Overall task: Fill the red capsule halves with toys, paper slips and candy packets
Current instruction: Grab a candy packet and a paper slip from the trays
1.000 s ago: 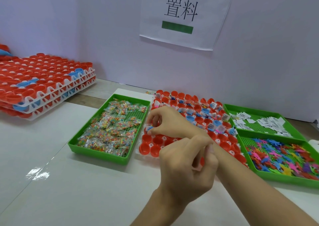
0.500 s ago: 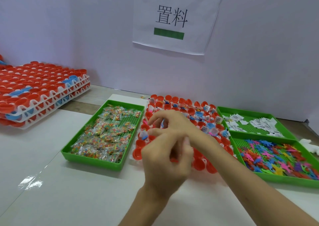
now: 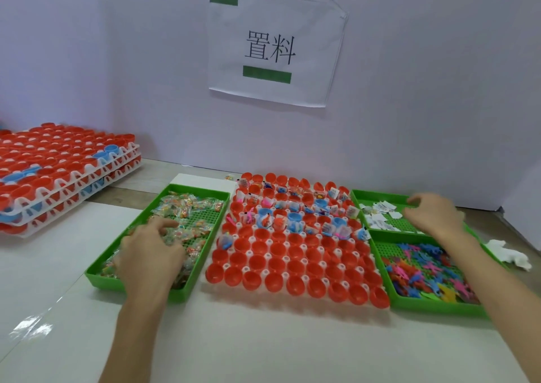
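red halves between left hand spread over candy, right hand loose over slips

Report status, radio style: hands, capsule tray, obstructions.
Left hand down in candy packets, right hand over paper slips; grips blurred. Red capsule halves: far rows filled, near rows empty. Nothing blocking them.

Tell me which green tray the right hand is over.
The back-right tray, holding white paper slips, under the right hand; the others hold candy packets and coloured toys.
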Demonstrator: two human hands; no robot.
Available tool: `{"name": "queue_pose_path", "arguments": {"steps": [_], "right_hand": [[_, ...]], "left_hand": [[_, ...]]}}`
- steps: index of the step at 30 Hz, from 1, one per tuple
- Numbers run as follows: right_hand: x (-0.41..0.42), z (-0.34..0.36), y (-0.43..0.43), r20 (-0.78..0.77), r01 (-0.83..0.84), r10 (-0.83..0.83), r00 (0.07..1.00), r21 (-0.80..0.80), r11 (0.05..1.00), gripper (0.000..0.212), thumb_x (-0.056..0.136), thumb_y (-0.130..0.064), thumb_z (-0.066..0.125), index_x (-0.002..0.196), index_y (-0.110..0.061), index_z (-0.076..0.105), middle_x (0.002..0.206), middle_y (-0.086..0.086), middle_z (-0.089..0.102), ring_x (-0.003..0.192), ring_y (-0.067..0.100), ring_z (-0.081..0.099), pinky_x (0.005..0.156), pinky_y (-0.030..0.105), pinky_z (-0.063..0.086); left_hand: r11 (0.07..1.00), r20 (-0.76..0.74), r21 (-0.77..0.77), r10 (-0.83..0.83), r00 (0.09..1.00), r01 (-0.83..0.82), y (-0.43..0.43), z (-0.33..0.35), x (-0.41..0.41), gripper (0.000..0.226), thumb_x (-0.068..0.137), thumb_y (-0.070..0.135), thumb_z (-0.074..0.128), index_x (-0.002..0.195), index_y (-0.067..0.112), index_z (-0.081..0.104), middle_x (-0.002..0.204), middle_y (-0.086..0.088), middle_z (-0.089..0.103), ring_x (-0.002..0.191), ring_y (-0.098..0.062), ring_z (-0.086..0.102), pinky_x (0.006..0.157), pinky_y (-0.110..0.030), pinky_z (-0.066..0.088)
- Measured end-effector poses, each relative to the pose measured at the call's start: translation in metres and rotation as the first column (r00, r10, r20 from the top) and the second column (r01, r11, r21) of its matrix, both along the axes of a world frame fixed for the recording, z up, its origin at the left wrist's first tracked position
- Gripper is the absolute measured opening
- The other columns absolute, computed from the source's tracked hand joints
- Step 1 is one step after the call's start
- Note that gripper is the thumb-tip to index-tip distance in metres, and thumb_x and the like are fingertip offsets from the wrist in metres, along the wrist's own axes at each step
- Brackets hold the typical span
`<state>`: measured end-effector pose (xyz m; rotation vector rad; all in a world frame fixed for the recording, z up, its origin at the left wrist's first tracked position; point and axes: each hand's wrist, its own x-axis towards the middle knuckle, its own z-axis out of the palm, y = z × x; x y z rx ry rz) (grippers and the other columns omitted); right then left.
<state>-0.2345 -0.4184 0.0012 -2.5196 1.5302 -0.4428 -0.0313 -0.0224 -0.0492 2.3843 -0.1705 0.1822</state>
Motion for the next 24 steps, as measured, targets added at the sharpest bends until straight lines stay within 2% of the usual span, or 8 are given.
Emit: {"name": "queue_pose_path", "arguments": {"steps": [3, 6, 9, 13, 15, 18, 22, 24], "right_hand": [[-0.012, -0.014, -0.014, -0.164, 0.042, -0.023, 0.986, 0.114, 0.993, 0.03, 0.091, -0.024, 0.063, 0.12, -0.016, 0.068, 0.131, 0.008, 0.064, 0.119, 0.031, 0.057, 0.102, 0.043, 0.042], [-0.016, -0.032, -0.016, -0.063, 0.065, -0.06, 0.996, 0.096, 0.993, 0.014, 0.093, -0.021, 0.061, 0.09, -0.018, 0.075, 0.111, 0.005, 0.071, 0.097, 0.028, 0.058, 0.102, 0.045, 0.037], [-0.014, -0.039, -0.014, 0.037, 0.099, -0.102, 0.994, 0.084, 0.992, 0.024, 0.09, -0.014, 0.059, 0.068, -0.018, 0.069, 0.095, 0.004, 0.074, 0.088, 0.03, 0.059, 0.1, 0.047, 0.033], [-0.012, -0.037, -0.012, 0.149, 0.105, -0.119, 0.982, 0.099, 0.99, 0.024, 0.089, -0.014, 0.065, 0.073, -0.031, 0.069, 0.116, -0.001, 0.071, 0.11, 0.033, 0.059, 0.105, 0.046, 0.035], [-0.013, -0.036, -0.012, 0.17, 0.101, -0.119, 0.978, 0.11, 0.989, 0.026, 0.086, -0.014, 0.069, 0.068, -0.033, 0.067, 0.117, -0.003, 0.071, 0.11, 0.032, 0.059, 0.102, 0.045, 0.04], [-0.015, -0.033, -0.01, 0.205, 0.087, -0.106, 0.973, 0.104, 0.991, 0.029, 0.085, -0.017, 0.072, 0.063, -0.035, 0.065, 0.114, -0.004, 0.073, 0.106, 0.03, 0.062, 0.095, 0.043, 0.046], [-0.02, -0.032, -0.012, 0.176, 0.045, -0.067, 0.982, 0.124, 0.991, 0.017, 0.086, -0.018, 0.066, 0.073, -0.017, 0.077, 0.111, 0.003, 0.075, 0.088, 0.03, 0.064, 0.083, 0.037, 0.05], [-0.023, -0.029, -0.014, 0.15, 0.012, -0.034, 0.988, 0.146, 0.989, 0.016, 0.082, -0.014, 0.066, 0.083, -0.004, 0.077, 0.104, 0.016, 0.074, 0.089, 0.037, 0.067, 0.084, 0.042, 0.057]], "left_hand": [[0.997, -0.016, 0.075, 0.027, 1.0, -0.026, -0.005, 0.003, -0.004, 0.047, 0.08, 0.012, 0.074, 0.12, 0.035, 0.065, 0.118, -0.001, 0.069, 0.113, -0.028, 0.055, 0.101, -0.052, 0.043], [0.998, -0.04, 0.063, 0.019, 0.999, -0.016, -0.006, 0.004, -0.004, 0.048, 0.078, 0.005, 0.073, 0.116, 0.034, 0.067, 0.111, -0.001, 0.07, 0.107, -0.027, 0.057, 0.097, -0.053, 0.048], [0.999, -0.025, -0.044, 0.01, 1.0, -0.011, -0.005, 0.004, -0.005, 0.037, 0.081, 0.003, 0.072, 0.1, 0.036, 0.068, 0.101, 0.004, 0.07, 0.089, -0.021, 0.062, 0.092, -0.05, 0.051], [0.983, 0.071, -0.175, 0.077, 0.995, -0.063, -0.006, 0.004, -0.008, 0.028, 0.086, 0.005, 0.07, 0.091, 0.032, 0.069, 0.09, 0.009, 0.066, 0.07, -0.01, 0.055, 0.087, -0.044, 0.049], [0.972, 0.116, -0.207, 0.136, 0.984, -0.11, -0.008, 0.005, -0.01, 0.025, 0.087, 0.006, 0.067, 0.085, 0.031, 0.069, 0.085, 0.009, 0.067, 0.074, -0.017, 0.056, 0.087, -0.041, 0.04], [0.962, 0.162, -0.233, 0.179, 0.97, -0.139, -0.009, 0.007, -0.014, 0.028, 0.083, 0.003, 0.062, 0.079, 0.031, 0.066, 0.079, 0.009, 0.067, 0.071, -0.019, 0.055, 0.089, -0.047, 0.044], [0.943, 0.191, -0.321, 0.15, 0.97, -0.083, -0.007, 0.006, -0.013, 0.031, 0.081, -0.003, 0.062, 0.083, 0.028, 0.068, 0.082, 0.003, 0.069, 0.073, -0.024, 0.062, 0.085, -0.049, 0.05], [0.919, 0.227, -0.392, 0.123, 0.966, -0.025, -0.007, 0.004, -0.009, 0.028, 0.082, -0.008, 0.061, 0.088, 0.018, 0.072, 0.086, -0.005, 0.071, 0.071, -0.024, 0.063, 0.073, -0.038, 0.052]]}}
